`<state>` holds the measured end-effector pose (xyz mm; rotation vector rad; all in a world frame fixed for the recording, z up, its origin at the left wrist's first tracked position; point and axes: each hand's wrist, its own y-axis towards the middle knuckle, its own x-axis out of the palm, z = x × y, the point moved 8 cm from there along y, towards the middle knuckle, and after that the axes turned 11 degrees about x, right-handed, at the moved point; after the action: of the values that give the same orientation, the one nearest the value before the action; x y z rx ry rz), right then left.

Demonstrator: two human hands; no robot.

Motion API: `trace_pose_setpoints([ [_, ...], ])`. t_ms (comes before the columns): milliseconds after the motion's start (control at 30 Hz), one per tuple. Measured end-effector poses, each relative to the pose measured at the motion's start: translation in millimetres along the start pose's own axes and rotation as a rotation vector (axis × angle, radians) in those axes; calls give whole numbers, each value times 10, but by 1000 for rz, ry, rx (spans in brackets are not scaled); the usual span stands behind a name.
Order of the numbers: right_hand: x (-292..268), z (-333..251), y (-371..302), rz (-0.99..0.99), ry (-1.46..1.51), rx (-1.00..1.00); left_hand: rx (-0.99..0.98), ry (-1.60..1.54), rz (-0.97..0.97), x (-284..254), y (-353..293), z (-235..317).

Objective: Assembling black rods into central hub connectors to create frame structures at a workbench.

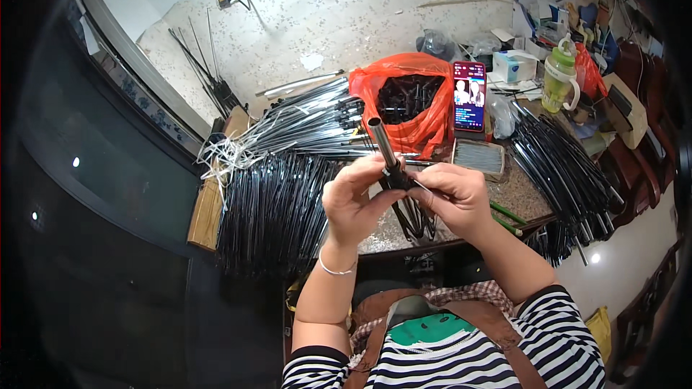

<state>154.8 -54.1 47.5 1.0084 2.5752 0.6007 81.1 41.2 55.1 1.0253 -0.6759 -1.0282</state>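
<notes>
An umbrella frame [382, 142] is held up over the front of the table, its hollow metal shaft tilted toward the far left. Black ribs hang below its dark hub. My left hand [352, 198] is closed around the hub, thumb and fingers pressing on either side of it. Just right of the hub, my right hand [459, 200] pinches a thin, silvery wire-like piece [421, 186] between thumb and fingers, its tip close against the hub. The fingers hide the exact point of contact.
Black rib bundles [274, 209] and silvery rods [306, 115] lie at left, more black frames [562, 166] at right. Behind my hands are a red plastic bag [367, 72] of small black parts, an upright phone [469, 97] and a tray of thin wires [502, 158]. A green-lidded bottle [557, 79] stands far right.
</notes>
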Motion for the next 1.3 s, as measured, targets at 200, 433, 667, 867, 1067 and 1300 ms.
trace_pose_setpoints([
  [200,0,-50,-43,-70,-88,-98,-109,-363,1,53,-69,-142],
  [433,56,-197,-117,92,-531,-318,-8,317,155,98,-173,69],
  [667,-85,-221,-120,81,-464,-384,-155,108,125,198,-45,-25],
  [867,-191,114,73,31,59,64,106,781,-115,449,68,295],
  [1067,-452,37,-40,-117,206,-18,524,828,150,232,-133,872],
  [1300,-280,100,-12,-259,295,-26,-87,249,-151,390,-57,-25],
])
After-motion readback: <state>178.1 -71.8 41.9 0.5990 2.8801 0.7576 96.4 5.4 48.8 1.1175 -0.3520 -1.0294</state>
